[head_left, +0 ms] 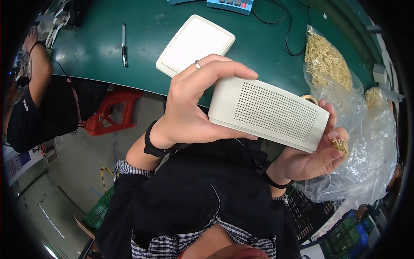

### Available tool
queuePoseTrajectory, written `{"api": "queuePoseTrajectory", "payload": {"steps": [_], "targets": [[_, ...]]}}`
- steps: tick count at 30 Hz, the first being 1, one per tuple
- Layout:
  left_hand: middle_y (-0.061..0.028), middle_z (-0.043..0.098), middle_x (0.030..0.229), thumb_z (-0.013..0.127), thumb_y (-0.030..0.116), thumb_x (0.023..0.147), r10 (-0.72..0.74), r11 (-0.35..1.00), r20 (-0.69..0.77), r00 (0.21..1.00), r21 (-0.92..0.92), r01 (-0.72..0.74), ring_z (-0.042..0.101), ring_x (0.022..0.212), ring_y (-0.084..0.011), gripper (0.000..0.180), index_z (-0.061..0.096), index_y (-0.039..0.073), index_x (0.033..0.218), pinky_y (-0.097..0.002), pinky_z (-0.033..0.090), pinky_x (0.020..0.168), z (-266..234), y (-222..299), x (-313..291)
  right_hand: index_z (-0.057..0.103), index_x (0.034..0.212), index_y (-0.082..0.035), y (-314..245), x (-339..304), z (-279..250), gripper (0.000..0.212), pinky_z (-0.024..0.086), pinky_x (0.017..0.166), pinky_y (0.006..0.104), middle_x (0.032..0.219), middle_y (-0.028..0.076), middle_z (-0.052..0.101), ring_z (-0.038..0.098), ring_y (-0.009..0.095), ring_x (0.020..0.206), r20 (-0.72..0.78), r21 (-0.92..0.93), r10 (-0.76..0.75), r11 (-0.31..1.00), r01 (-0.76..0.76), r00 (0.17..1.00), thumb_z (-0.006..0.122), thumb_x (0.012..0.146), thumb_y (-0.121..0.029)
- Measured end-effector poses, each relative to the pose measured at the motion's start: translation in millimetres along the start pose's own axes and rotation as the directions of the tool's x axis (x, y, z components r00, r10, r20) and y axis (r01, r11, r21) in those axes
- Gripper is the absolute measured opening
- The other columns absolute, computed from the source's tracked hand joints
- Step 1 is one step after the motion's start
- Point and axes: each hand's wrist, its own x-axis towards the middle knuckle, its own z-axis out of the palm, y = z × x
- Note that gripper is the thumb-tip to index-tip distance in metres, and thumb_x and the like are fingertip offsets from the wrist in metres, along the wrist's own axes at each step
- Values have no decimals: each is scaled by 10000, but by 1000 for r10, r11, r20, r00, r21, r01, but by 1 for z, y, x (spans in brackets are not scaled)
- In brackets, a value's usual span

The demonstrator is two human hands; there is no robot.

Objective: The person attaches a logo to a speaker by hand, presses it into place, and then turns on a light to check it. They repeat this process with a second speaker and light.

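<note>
An off-white box with a perforated front, looking like a small speaker [276, 113], is held up above the table's near edge. Around its left end my left hand [185, 101] is closed, fingers over the top and thumb along the lower edge. My right hand [317, 159] is closed too, bearing against the speaker's right end. Between its thumb and fingers sits a little bunch of gold-coloured screws [340, 146]. Behind my left hand, a flat off-white square panel [198, 43] lies on the green table [142, 47]; my fingers hide its near corner.
Clear plastic bags [366, 146] with many small pale-gold pieces [325, 60] occupy the right side. A pen [124, 45], a blue device [230, 5] and a black cable [290, 36] lie on the table. Left are a red stool [114, 113] and another person's arm [41, 67].
</note>
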Motion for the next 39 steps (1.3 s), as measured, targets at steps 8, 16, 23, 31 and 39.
{"api": "queuePoseTrajectory", "payload": {"steps": [8,16,23,31,39], "targets": [[-138,635,1092,940,177,561,-161,975,-169,972,123,183,647,972,-222,745,563,-16,1173,-312,534,826,28,-9,-5,527,1067,2,21,-12,22,231,436,1024,505,1005,97,545,539,408,1179,-233,-107,52,991,-79,971,429,1028,-203],[-173,591,1202,907,167,623,-181,964,218,959,-154,217,621,1065,-274,762,489,-5,1236,-357,514,890,44,-18,-40,553,991,42,66,24,2,170,494,983,471,1007,122,578,535,371,1203,105,538,490,704,-464,865,475,1003,-109],[-151,599,1204,887,131,550,-79,913,115,990,407,26,521,1216,-337,836,489,45,1281,-390,441,1007,19,-21,40,543,968,32,102,54,-12,170,507,945,475,1006,117,541,557,342,1162,579,508,426,479,-716,695,473,1002,-120],[-96,654,1062,899,184,517,-171,921,273,947,385,55,622,966,-278,779,558,67,1208,-346,516,796,23,-22,26,623,972,48,34,70,-51,96,488,954,435,955,122,582,635,261,998,374,-155,391,920,-359,841,591,889,11],[-68,664,1003,908,221,517,13,894,58,998,446,-37,624,880,-258,660,611,72,1088,-338,513,743,36,-31,6,728,835,-26,27,20,-32,158,370,1037,519,809,68,651,642,273,974,410,-420,134,906,57,902,765,682,-4]]}}
